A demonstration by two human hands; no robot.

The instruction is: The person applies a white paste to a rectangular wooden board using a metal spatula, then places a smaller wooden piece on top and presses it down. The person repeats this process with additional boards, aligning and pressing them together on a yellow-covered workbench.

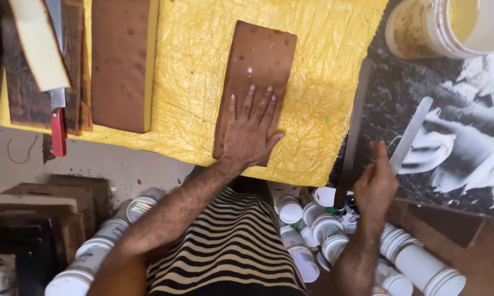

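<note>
My left hand lies flat, fingers spread, on the near end of a brown rectangular sponge cake slab that rests on a yellow crinkled sheet. My right hand is closed around the handle end of a long flat metal spatula, whose blade points up and away over a dark board smeared with white cream. The right hand is off the yellow sheet, to the right of the slab.
A second, larger brown cake slab lies to the left. A red-handled knife and cake offcuts sit at the far left. A white bucket stands top right. Several white lidded tubs crowd the floor below.
</note>
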